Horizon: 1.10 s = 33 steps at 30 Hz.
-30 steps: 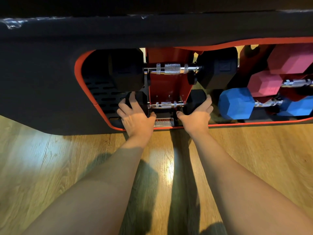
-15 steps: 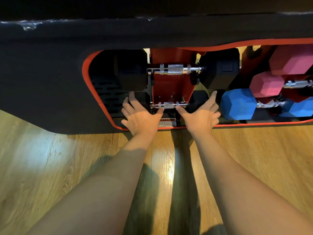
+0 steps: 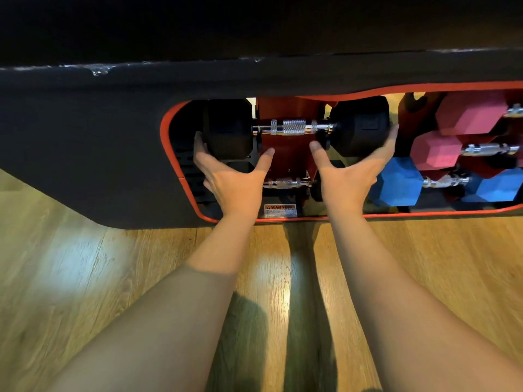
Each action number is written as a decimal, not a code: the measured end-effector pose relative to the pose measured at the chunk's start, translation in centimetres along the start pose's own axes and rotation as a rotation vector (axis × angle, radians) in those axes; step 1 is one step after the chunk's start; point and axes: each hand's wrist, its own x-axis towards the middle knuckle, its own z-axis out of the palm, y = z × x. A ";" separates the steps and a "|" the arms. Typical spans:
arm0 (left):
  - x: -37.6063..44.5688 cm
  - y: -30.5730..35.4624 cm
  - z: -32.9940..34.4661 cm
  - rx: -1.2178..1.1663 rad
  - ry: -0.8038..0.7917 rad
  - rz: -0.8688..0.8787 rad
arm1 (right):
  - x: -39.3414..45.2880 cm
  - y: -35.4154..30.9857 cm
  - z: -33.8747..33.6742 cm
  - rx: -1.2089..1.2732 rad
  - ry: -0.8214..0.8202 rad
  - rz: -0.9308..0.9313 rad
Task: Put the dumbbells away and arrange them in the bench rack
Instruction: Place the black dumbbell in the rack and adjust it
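Observation:
A large black hex dumbbell (image 3: 294, 127) lies across the upper slot of the red bench rack (image 3: 424, 215), chrome handle facing me. Below it a smaller black dumbbell (image 3: 283, 183) rests in the lower slot. My left hand (image 3: 229, 182) is spread under and around the large dumbbell's left head, its fingers curling past the outer side. My right hand (image 3: 345, 179) cups the right head the same way, thumb pointing inward. Both hands have their fingers apart; a firm grip cannot be seen.
To the right, the rack holds a blue dumbbell (image 3: 396, 182) and two pink dumbbells (image 3: 435, 149) above it. The black padded bench (image 3: 85, 137) overhangs the opening. A warning label (image 3: 280, 210) sits at the bottom rim. Wooden floor (image 3: 85, 278) lies below.
Both hands have left the small lower dumbbell's heads and risen to the heads of the large upper dumbbell. The view has shifted slightly left.

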 end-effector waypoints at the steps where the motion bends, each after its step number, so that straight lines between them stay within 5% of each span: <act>1: 0.2 0.3 -0.1 -0.028 0.014 0.031 | 0.2 -0.1 0.1 0.025 0.000 -0.019; 33: 0.4 2.3 -0.3 -0.090 -0.017 0.145 | 1.4 -0.2 0.1 0.018 -0.024 -0.093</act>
